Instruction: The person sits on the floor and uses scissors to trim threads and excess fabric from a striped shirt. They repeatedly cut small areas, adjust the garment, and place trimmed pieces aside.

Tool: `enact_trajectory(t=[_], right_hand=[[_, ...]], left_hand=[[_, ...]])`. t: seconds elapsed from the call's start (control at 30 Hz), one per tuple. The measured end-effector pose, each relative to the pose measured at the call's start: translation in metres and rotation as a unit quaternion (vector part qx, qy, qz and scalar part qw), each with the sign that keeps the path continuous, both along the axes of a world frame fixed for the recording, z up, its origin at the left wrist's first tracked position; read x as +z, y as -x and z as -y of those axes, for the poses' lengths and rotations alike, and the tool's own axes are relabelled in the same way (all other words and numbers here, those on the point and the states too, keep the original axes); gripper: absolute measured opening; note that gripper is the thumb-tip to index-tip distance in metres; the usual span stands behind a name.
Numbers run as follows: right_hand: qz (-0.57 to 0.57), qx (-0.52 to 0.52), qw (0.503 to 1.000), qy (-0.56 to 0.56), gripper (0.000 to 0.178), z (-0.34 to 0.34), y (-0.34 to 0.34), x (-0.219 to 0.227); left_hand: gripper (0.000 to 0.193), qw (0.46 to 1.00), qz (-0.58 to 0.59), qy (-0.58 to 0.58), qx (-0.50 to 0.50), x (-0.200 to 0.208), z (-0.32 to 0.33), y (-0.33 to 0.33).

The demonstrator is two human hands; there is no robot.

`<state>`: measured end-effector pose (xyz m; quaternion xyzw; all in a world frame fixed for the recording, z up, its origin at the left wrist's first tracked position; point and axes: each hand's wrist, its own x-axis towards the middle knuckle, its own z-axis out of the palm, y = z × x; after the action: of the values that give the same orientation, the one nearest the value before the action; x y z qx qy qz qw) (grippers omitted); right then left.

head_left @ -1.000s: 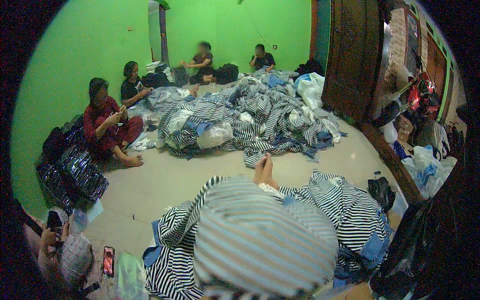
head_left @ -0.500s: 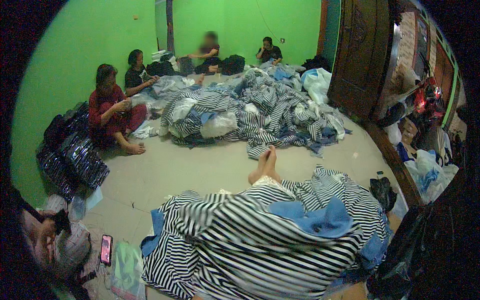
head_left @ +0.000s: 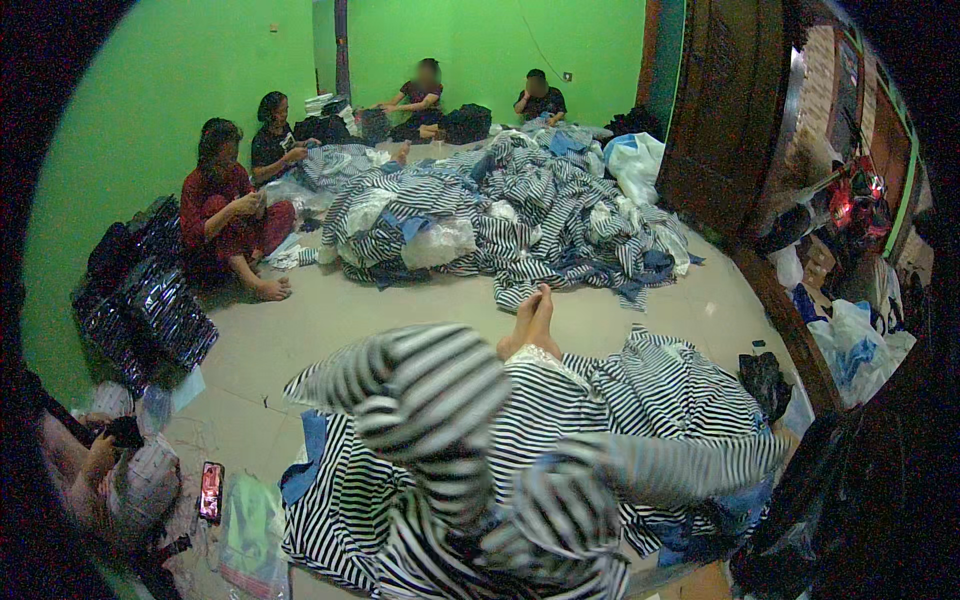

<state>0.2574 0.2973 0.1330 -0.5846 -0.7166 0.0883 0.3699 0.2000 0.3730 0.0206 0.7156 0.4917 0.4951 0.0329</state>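
Observation:
Neither of my hands shows; raised, blurred cloth covers the place in front of me. A black-and-white striped garment (head_left: 430, 390) is lifted over my lap, bunched at the left. One sleeve-like length (head_left: 690, 468) stretches out to the right, smeared by motion. What grips it is hidden. Beneath it, more striped garments (head_left: 550, 405) with white lace edging and blue cloth parts (head_left: 305, 455) cover my legs. My bare feet (head_left: 530, 325) stick out beyond them, crossed on the floor.
A large heap of striped garments (head_left: 540, 220) lies ahead. Several people sit along the green walls, one in red (head_left: 235, 205). At left are dark shiny bundles (head_left: 165, 310), a phone (head_left: 211, 490) and a plastic bag (head_left: 252, 530). Black plastic (head_left: 830, 500) lies at right.
The striped garment that lay spread across my lap has been lifted and gathered up, with a length pulled out to the right. The blue collar-like piece on top no longer shows.

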Motion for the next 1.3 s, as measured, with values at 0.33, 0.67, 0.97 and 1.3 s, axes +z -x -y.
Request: enact_trajectory(t=[0.33,0.67,0.97,1.3], right_hand=[[-0.006,0.001,1.0,-0.004,0.03,-0.002,-0.007,0.005],[-0.009,0.006,1.0,-0.004,0.029,-0.002,-0.004,0.007],[-0.004,0.012,1.0,-0.001,0.028,0.002,-0.003,0.008],[-0.002,0.017,1.0,0.001,0.028,0.007,-0.001,0.008]], left_hand=[[0.069,0.994,0.037,-0.1,-0.017,0.017,0.01,0.0],[0.07,0.998,0.036,-0.016,-0.044,0.002,0.008,0.003],[0.072,0.998,-0.055,0.024,0.028,-0.013,-0.01,0.0],[0.064,0.999,-0.031,-0.015,0.034,0.001,0.005,0.006]])
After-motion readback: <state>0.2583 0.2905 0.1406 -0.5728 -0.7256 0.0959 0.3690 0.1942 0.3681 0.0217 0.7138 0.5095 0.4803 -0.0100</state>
